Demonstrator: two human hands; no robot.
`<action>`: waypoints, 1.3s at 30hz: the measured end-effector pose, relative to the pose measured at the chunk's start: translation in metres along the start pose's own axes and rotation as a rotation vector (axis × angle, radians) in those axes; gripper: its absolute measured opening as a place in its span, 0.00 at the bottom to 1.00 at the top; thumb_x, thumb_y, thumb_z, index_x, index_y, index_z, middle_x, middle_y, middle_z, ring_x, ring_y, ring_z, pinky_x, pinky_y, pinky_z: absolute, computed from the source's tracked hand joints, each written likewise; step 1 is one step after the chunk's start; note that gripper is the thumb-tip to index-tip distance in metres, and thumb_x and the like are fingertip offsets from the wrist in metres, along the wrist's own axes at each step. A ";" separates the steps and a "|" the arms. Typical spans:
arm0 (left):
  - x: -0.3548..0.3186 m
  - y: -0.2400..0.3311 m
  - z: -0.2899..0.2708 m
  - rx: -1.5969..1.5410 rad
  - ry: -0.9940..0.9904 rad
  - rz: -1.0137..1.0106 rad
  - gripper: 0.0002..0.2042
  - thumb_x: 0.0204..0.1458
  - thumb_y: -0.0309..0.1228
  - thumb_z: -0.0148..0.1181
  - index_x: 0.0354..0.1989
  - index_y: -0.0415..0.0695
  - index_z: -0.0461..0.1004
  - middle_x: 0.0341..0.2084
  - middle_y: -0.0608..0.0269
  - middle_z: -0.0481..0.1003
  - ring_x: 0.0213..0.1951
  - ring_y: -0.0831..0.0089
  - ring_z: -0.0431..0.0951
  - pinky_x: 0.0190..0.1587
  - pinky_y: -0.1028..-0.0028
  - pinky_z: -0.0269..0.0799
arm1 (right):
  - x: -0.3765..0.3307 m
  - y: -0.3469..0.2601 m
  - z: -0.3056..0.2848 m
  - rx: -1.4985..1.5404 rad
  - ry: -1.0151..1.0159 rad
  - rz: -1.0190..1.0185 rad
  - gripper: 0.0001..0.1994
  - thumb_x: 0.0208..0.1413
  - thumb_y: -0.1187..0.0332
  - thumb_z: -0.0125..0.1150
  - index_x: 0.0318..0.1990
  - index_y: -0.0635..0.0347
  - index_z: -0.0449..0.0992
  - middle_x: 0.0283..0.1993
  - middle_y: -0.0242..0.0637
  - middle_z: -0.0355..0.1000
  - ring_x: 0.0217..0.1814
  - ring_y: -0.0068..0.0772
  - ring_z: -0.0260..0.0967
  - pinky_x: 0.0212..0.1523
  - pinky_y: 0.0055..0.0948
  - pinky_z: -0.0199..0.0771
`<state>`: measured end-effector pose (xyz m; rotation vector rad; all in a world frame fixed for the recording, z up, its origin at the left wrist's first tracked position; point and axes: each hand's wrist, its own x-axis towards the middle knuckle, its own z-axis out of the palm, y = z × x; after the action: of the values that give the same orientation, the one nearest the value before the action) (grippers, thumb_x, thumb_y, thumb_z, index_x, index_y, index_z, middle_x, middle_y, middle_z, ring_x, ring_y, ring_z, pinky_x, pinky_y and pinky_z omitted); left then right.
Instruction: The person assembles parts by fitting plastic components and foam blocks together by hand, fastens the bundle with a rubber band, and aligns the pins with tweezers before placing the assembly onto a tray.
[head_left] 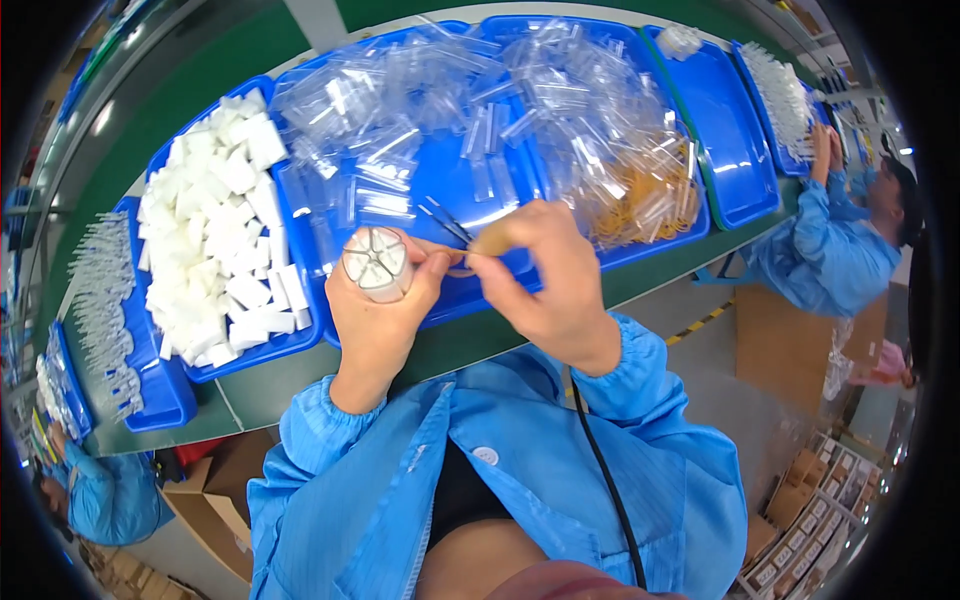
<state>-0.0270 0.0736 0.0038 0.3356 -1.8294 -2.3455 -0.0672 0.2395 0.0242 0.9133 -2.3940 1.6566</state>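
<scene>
My left hand point(375, 325) is closed round an upright cylindrical bundle of white wedge-shaped pieces point(375, 262), whose round top faces up with dark seams between the wedges. Close beside it, my right hand point(550, 285) is closed on dark tweezers point(447, 220), their two tips pointing up and left. A thin yellowish strand, which looks like a rubber band point(455, 262), runs between the left fingertips and the right finger and thumb; its far part is hidden. Both hands are over the near edge of a blue tray point(440, 170) of clear plastic sleeves point(385, 185).
Left stands a tray of white foam-like blocks point(215, 220), then a tray with clear spiky parts point(100, 310). To the right, rubber bands point(640, 205) lie among clear sleeves, beside a blue tray point(720, 130). Co-workers in blue sit at far right point(835, 240) and lower left point(115, 495).
</scene>
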 end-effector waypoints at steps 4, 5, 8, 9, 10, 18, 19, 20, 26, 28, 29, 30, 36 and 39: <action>-0.001 0.004 -0.011 0.043 -0.080 -0.113 0.09 0.49 0.21 0.66 0.34 0.38 0.71 0.30 0.56 0.80 0.35 0.73 0.82 0.39 0.76 0.76 | 0.007 0.001 0.006 1.130 0.062 0.266 0.20 0.60 0.79 0.55 0.58 0.64 0.60 0.40 0.41 0.74 0.42 0.31 0.73 0.48 0.31 0.73; -0.005 0.007 -0.008 -0.019 -0.148 -0.187 0.09 0.49 0.22 0.66 0.34 0.38 0.71 0.30 0.58 0.80 0.36 0.73 0.82 0.39 0.76 0.76 | 0.009 -0.003 0.012 1.153 0.149 0.240 0.23 0.59 0.80 0.56 0.61 0.65 0.59 0.46 0.44 0.74 0.46 0.33 0.74 0.52 0.32 0.73; -0.008 0.019 -0.006 -0.165 -0.255 -0.344 0.09 0.49 0.23 0.67 0.34 0.39 0.72 0.29 0.61 0.79 0.36 0.74 0.81 0.39 0.76 0.76 | 0.011 0.016 0.028 0.467 0.212 0.042 0.29 0.58 0.78 0.60 0.65 0.64 0.56 0.52 0.47 0.73 0.54 0.37 0.73 0.60 0.35 0.68; -0.007 0.021 -0.008 -0.252 -0.312 -0.432 0.09 0.48 0.23 0.68 0.34 0.39 0.73 0.29 0.63 0.78 0.35 0.75 0.81 0.38 0.76 0.76 | 0.014 0.025 0.028 0.427 0.136 -0.041 0.33 0.52 0.71 0.70 0.63 0.63 0.61 0.58 0.45 0.70 0.60 0.41 0.71 0.65 0.38 0.63; -0.005 0.021 -0.012 -0.250 -0.309 -0.429 0.09 0.48 0.23 0.68 0.34 0.39 0.73 0.29 0.63 0.78 0.35 0.75 0.81 0.38 0.76 0.76 | 0.014 0.027 0.020 0.431 0.134 -0.044 0.33 0.52 0.71 0.70 0.63 0.63 0.61 0.58 0.45 0.70 0.60 0.41 0.71 0.65 0.38 0.63; -0.005 0.019 -0.027 0.523 -0.498 -0.163 0.14 0.45 0.29 0.70 0.36 0.39 0.73 0.26 0.63 0.76 0.27 0.75 0.76 0.29 0.72 0.71 | 0.026 0.017 -0.011 -0.241 -0.423 -0.289 0.34 0.41 0.42 0.71 0.51 0.56 0.74 0.46 0.32 0.76 0.45 0.31 0.73 0.55 0.38 0.62; -0.006 0.028 -0.030 0.292 -0.407 -0.379 0.13 0.45 0.29 0.70 0.35 0.40 0.73 0.25 0.64 0.76 0.24 0.78 0.75 0.24 0.76 0.70 | 0.024 0.020 -0.021 -0.353 -0.474 -0.272 0.33 0.40 0.43 0.72 0.49 0.56 0.76 0.44 0.31 0.76 0.42 0.31 0.73 0.49 0.37 0.63; -0.003 0.031 -0.032 0.224 -0.360 -0.359 0.13 0.45 0.29 0.71 0.34 0.41 0.71 0.23 0.65 0.74 0.21 0.80 0.73 0.22 0.80 0.68 | 0.018 0.032 -0.018 -0.362 -0.290 -0.470 0.28 0.44 0.44 0.69 0.46 0.54 0.76 0.37 0.28 0.73 0.37 0.29 0.69 0.40 0.35 0.59; 0.000 0.013 -0.044 -0.115 0.014 -0.040 0.16 0.57 0.41 0.60 0.40 0.40 0.65 0.19 0.63 0.67 0.19 0.78 0.66 0.20 0.78 0.62 | 0.002 0.005 -0.009 0.632 -0.363 -0.208 0.17 0.63 0.51 0.56 0.34 0.56 0.76 0.37 0.30 0.72 0.42 0.33 0.70 0.50 0.36 0.63; -0.007 0.026 -0.016 -0.074 0.037 0.121 0.16 0.57 0.40 0.61 0.41 0.41 0.65 0.21 0.63 0.68 0.20 0.77 0.68 0.22 0.78 0.64 | 0.009 -0.010 -0.002 1.154 -0.194 0.031 0.17 0.65 0.53 0.52 0.43 0.59 0.76 0.42 0.34 0.74 0.45 0.33 0.71 0.52 0.35 0.64; -0.012 0.032 -0.006 -0.032 0.079 0.282 0.16 0.56 0.39 0.62 0.42 0.41 0.64 0.22 0.62 0.69 0.22 0.76 0.69 0.24 0.78 0.66 | 0.014 -0.018 0.002 1.673 -0.012 0.291 0.19 0.68 0.56 0.49 0.51 0.62 0.75 0.48 0.38 0.76 0.48 0.34 0.73 0.55 0.34 0.65; -0.013 0.030 -0.003 -0.032 0.075 0.281 0.16 0.56 0.39 0.62 0.42 0.41 0.64 0.22 0.62 0.69 0.22 0.76 0.69 0.24 0.78 0.66 | 0.017 -0.023 0.005 1.672 -0.008 0.288 0.19 0.68 0.56 0.49 0.51 0.62 0.75 0.48 0.38 0.76 0.48 0.34 0.73 0.55 0.34 0.65; -0.034 0.013 0.006 0.254 -0.305 0.356 0.21 0.44 0.18 0.70 0.43 0.44 0.63 0.29 0.60 0.73 0.27 0.77 0.72 0.33 0.78 0.68 | 0.020 0.002 0.009 0.312 0.008 -0.156 0.25 0.61 0.67 0.61 0.63 0.67 0.67 0.53 0.46 0.76 0.47 0.33 0.77 0.52 0.35 0.75; -0.029 0.006 -0.006 0.254 -0.106 0.340 0.27 0.43 0.16 0.68 0.53 0.40 0.63 0.29 0.61 0.73 0.28 0.77 0.71 0.34 0.80 0.68 | 0.016 0.012 0.009 0.736 -0.117 0.067 0.41 0.52 0.57 0.71 0.69 0.65 0.57 0.62 0.47 0.68 0.60 0.37 0.69 0.60 0.38 0.67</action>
<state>0.0024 0.0738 0.0103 -0.0722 -2.0481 -1.9433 -0.0843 0.2276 0.0167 1.0281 -1.8740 2.6422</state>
